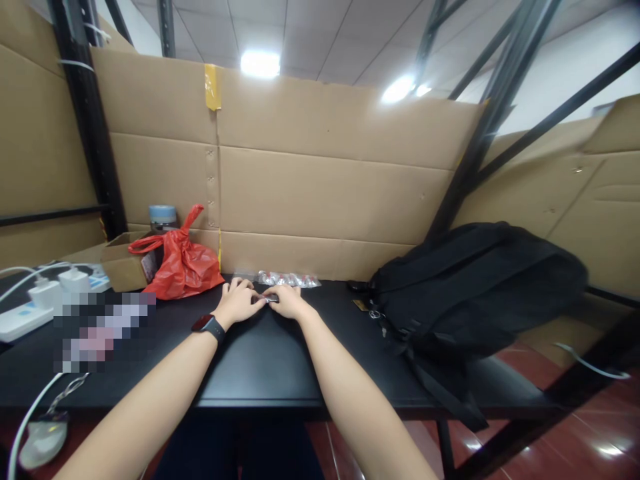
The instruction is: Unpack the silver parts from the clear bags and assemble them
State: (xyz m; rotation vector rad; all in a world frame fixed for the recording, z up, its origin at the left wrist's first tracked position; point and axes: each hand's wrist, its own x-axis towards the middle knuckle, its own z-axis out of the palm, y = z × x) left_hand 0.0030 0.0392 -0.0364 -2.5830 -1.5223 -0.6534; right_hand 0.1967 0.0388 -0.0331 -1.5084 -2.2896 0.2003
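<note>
My left hand [239, 301], with a dark watch [209, 326] on its wrist, rests low over the black desk with thumb and forefinger closed. My right hand [286, 302] meets it from the other side, also in a pinch. Between the fingertips of both hands is a small dark, slightly shiny object [271, 299], mostly covered, so its kind does not show. Just beyond the hands lies a strip of clear plastic packets [289, 279] with bits of red in them. A flat clear wrapper [245, 275] lies behind my left hand.
On the left are a red plastic bag [183, 267], a small cardboard box [125, 263], a blue-lidded jar [163, 215] and a white power strip [27, 320] with plugs. A black backpack [480, 287] covers the desk's right side. A cardboard wall [320, 180] stands behind the desk [260, 373].
</note>
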